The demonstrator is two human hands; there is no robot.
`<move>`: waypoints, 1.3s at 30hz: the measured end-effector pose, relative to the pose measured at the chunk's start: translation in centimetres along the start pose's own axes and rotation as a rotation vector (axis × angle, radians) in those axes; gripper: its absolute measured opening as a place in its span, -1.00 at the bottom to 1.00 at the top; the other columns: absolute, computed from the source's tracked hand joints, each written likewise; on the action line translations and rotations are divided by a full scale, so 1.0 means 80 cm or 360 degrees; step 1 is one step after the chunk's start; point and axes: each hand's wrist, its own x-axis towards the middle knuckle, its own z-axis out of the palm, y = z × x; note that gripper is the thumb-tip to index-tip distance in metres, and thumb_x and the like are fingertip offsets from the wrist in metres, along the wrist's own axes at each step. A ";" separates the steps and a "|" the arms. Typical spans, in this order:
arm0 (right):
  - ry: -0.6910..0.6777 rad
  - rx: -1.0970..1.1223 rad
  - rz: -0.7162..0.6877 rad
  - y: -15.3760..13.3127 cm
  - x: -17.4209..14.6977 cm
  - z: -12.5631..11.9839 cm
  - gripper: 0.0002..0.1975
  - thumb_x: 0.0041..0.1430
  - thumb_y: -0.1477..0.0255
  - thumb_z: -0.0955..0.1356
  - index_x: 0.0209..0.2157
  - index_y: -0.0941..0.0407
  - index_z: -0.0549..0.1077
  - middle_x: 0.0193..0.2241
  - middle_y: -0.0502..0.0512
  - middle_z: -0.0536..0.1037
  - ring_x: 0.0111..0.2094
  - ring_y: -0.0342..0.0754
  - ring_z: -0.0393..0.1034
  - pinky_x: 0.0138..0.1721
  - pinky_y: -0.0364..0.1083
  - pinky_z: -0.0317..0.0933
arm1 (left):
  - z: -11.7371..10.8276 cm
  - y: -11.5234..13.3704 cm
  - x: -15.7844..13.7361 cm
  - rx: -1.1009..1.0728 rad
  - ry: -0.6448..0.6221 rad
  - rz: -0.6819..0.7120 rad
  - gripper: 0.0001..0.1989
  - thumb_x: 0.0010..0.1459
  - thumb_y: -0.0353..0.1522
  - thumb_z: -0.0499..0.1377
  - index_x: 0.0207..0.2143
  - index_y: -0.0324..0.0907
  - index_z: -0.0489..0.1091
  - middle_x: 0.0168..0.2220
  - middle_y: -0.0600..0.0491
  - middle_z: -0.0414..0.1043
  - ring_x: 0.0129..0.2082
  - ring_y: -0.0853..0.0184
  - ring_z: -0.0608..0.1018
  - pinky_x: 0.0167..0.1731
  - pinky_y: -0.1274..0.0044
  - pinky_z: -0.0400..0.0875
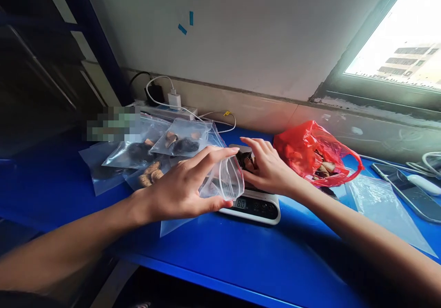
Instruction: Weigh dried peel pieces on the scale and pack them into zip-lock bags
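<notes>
My left hand [182,184] holds a clear zip bag [231,179], its mouth spread between thumb and index finger and facing right. Just behind the bag is a white kitchen scale [253,212], its display partly covered and showing 8.0. My right hand [267,168] reaches over the scale's pan, thumb and fingers curved around dark dried pieces [247,161]. Part of these pieces is hidden by the hand and the bag. To the right, a red plastic bag [299,149] lies with its mouth gaping and more dried pieces [325,169] inside.
Several filled clear bags [179,138] are piled at left, one with brown knobbly pieces [150,174]. Behind them are a power strip [182,111] and a white charger [174,100] with cable. A flat clear bag [386,207] and a phone [413,197] lie right on the blue table [213,257].
</notes>
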 end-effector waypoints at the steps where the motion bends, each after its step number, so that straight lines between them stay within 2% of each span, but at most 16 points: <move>1: -0.0056 -0.0034 0.0009 -0.003 0.003 0.004 -0.39 0.27 0.14 0.30 0.25 0.13 0.19 0.10 0.33 0.38 0.05 0.20 0.27 0.00 0.23 0.25 | 0.000 0.000 0.000 0.0007 -0.0003 0.0016 -0.25 0.19 -0.14 0.27 0.33 -0.03 0.02 0.28 -0.10 0.22 0.21 0.07 0.41 0.21 0.28 0.36; 3: -0.0135 -0.0091 0.0011 -0.009 0.009 0.009 -0.61 0.32 0.22 0.26 0.07 0.15 0.37 -0.07 0.27 0.47 -0.11 0.10 0.30 -0.06 0.13 0.25 | 0.000 0.000 0.001 0.0010 -0.0001 0.0041 -0.26 0.20 -0.16 0.26 0.33 -0.02 0.02 0.29 -0.09 0.21 0.24 0.07 0.38 0.24 0.27 0.33; 5: -0.0124 -0.0109 -0.0014 -0.012 0.013 0.011 -0.74 0.35 0.30 0.25 -0.12 0.17 0.45 -0.21 0.22 0.48 -0.22 0.02 0.27 -0.10 0.06 0.23 | 0.000 0.000 0.002 0.0009 -0.0008 0.0057 -0.27 0.21 -0.17 0.26 0.33 -0.01 0.01 0.30 -0.08 0.21 0.24 0.09 0.39 0.24 0.28 0.33; 12: 0.0040 -0.0177 -0.0020 -0.010 0.014 0.013 -0.79 0.32 0.45 0.25 -0.28 0.19 0.50 -0.35 0.15 0.44 -0.32 -0.05 0.22 -0.19 -0.04 0.19 | 0.000 -0.002 0.003 0.0046 -0.0018 0.0062 -0.27 0.20 -0.16 0.27 0.32 -0.04 0.02 0.29 -0.11 0.22 0.20 0.10 0.42 0.23 0.30 0.34; 16: 0.0131 -0.0046 -0.0005 -0.011 0.011 0.010 -0.83 0.23 0.51 0.27 -0.39 0.19 0.48 -0.41 0.10 0.39 -0.41 -0.12 0.21 -0.32 -0.12 0.16 | 0.001 -0.005 0.002 0.0047 -0.0009 0.0052 -0.28 0.21 -0.16 0.26 0.31 -0.03 0.03 0.27 -0.10 0.22 0.13 0.13 0.47 0.20 0.28 0.37; 19: 0.0160 0.0168 0.0104 -0.011 0.012 0.004 -0.89 0.16 0.54 0.30 -0.39 0.18 0.46 -0.42 0.05 0.39 -0.50 -0.21 0.20 -0.43 -0.17 0.12 | 0.002 -0.006 0.001 0.0022 0.0014 0.0057 -0.29 0.21 -0.14 0.25 0.31 -0.02 0.04 0.25 -0.10 0.24 0.09 0.14 0.49 0.17 0.25 0.39; 22: 0.0162 0.0252 0.0180 -0.012 0.015 0.001 -0.88 0.22 0.46 0.30 -0.32 0.18 0.48 -0.39 0.06 0.47 -0.46 -0.19 0.30 -0.38 -0.16 0.16 | 0.003 -0.007 0.001 0.0005 0.0024 0.0061 -0.29 0.21 -0.15 0.25 0.32 -0.01 0.04 0.24 -0.11 0.25 0.07 0.13 0.50 0.17 0.24 0.39; 24: 0.0103 0.0169 0.0223 -0.015 0.017 0.000 -0.79 0.25 0.31 0.32 -0.22 0.17 0.49 -0.34 0.11 0.53 -0.38 -0.11 0.38 -0.32 -0.13 0.18 | 0.004 -0.008 0.001 -0.0002 0.0033 0.0060 -0.29 0.20 -0.17 0.26 0.32 -0.01 0.05 0.25 -0.10 0.25 0.08 0.13 0.50 0.17 0.26 0.39; 26: 0.0005 -0.0005 0.0289 -0.020 0.019 0.000 -0.60 0.20 0.12 0.37 -0.13 0.17 0.49 -0.27 0.15 0.56 -0.32 -0.03 0.42 -0.32 -0.10 0.17 | 0.004 -0.008 0.001 -0.0003 0.0047 0.0056 -0.29 0.20 -0.19 0.26 0.32 0.00 0.05 0.26 -0.10 0.24 0.10 0.12 0.48 0.18 0.27 0.37; 28: -0.0091 -0.0190 0.0368 -0.025 0.019 -0.001 -0.49 0.13 0.02 0.38 -0.13 0.18 0.50 -0.27 0.18 0.55 -0.35 -0.01 0.41 -0.37 -0.08 0.12 | 0.005 -0.008 0.000 -0.0007 0.0056 0.0057 -0.29 0.19 -0.20 0.27 0.32 0.00 0.06 0.26 -0.09 0.24 0.12 0.12 0.47 0.19 0.28 0.36; 30: -0.0132 -0.0298 0.0434 -0.028 0.019 -0.001 -0.56 0.16 0.04 0.36 -0.25 0.17 0.51 -0.32 0.15 0.53 -0.43 -0.06 0.36 -0.43 -0.09 0.06 | 0.005 -0.007 0.000 -0.0020 0.0050 0.0057 -0.29 0.19 -0.20 0.27 0.32 -0.01 0.07 0.26 -0.09 0.25 0.12 0.12 0.47 0.20 0.30 0.35; 33: -0.0119 -0.0267 0.0453 -0.026 0.022 0.000 -0.67 0.18 0.15 0.35 -0.41 0.15 0.46 -0.39 0.09 0.49 -0.47 -0.12 0.28 -0.44 -0.10 0.04 | 0.004 -0.006 0.000 -0.0047 0.0071 0.0029 -0.29 0.17 -0.20 0.28 0.30 -0.02 0.10 0.25 -0.08 0.26 0.13 0.11 0.46 0.20 0.31 0.35; 36: -0.0079 -0.0088 0.0424 -0.020 0.026 -0.006 -0.76 0.10 0.26 0.40 -0.41 0.17 0.46 -0.41 0.08 0.48 -0.44 -0.12 0.27 -0.39 -0.11 0.10 | 0.002 -0.004 0.000 -0.0066 0.0055 -0.0023 -0.30 0.16 -0.18 0.29 0.29 -0.02 0.12 0.25 -0.08 0.28 0.12 0.10 0.48 0.19 0.29 0.36; 39: 0.0010 0.0234 0.0398 -0.029 0.026 -0.027 -0.77 0.07 0.28 0.42 -0.37 0.19 0.49 -0.42 0.06 0.48 -0.44 -0.14 0.27 -0.39 -0.13 0.13 | 0.002 -0.005 -0.001 -0.0131 0.0052 -0.0107 -0.26 0.16 -0.11 0.28 0.31 -0.03 0.08 0.24 -0.12 0.28 0.12 0.05 0.48 0.14 0.27 0.40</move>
